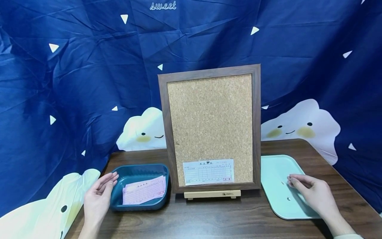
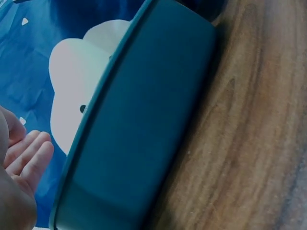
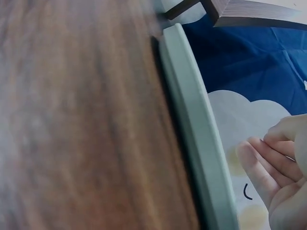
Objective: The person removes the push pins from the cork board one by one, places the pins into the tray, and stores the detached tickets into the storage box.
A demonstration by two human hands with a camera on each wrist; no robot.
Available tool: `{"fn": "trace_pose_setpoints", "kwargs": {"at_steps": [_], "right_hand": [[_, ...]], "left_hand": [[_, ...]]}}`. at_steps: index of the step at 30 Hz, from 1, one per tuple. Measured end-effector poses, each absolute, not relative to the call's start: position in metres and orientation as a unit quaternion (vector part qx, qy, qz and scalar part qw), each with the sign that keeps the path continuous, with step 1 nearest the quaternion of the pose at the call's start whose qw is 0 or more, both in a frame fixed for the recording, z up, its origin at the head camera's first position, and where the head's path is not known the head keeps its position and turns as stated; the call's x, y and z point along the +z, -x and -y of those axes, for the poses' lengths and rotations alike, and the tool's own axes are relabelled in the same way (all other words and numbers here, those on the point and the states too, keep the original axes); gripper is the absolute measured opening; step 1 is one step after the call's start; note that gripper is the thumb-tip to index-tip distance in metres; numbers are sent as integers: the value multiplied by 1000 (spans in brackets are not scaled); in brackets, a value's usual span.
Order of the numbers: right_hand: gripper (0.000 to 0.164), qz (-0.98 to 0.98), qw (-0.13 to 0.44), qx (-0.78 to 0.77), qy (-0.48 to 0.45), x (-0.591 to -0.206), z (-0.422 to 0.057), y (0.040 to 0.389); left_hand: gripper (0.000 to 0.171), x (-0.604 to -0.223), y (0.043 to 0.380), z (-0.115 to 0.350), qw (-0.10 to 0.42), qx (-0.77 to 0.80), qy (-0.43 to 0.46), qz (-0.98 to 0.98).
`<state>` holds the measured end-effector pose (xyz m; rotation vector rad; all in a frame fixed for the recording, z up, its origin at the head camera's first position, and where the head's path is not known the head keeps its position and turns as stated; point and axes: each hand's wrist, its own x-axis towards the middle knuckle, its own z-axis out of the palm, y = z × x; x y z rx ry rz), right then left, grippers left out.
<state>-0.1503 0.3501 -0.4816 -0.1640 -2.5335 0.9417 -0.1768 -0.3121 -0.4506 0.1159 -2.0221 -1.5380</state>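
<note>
My left hand (image 1: 97, 196) hovers at the left rim of a dark teal bin (image 1: 119, 207), fingers fairly straight and holding nothing. Pink printed form slips (image 1: 143, 191) lie in a loose stack inside that bin. Over the light green tray (image 1: 276, 172) is my right hand (image 1: 313, 192), its thumb and fingers loosely bent, with nothing visible between them. A small shiny piece (image 1: 288, 199), too small to identify, lies on the tray. Between the hands stands a framed cork board (image 1: 212, 119); a white printed form slip (image 1: 208, 172) is fixed low on it by a dark pin (image 1: 208, 162).
The board leans on a light wooden stand (image 1: 212, 194) on the dark wooden table (image 1: 215, 219). Behind the table hangs a blue cloth (image 1: 206, 36) with clouds and white triangles. In the left wrist view, the bin's side wall (image 2: 139, 120) fills the middle.
</note>
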Motion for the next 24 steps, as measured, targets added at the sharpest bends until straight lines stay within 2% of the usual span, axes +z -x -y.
{"fn": "trace_pose_setpoints", "kwargs": {"at_steps": [9,24], "right_hand": [[32,904,200,372,70,-469,-349,149],[30,886,221,407,33,-458,-343,145]], "left_hand": [[26,-437,177,308,302,-584,0,753],[35,-430,173,301,244,-560,41,791]]}}
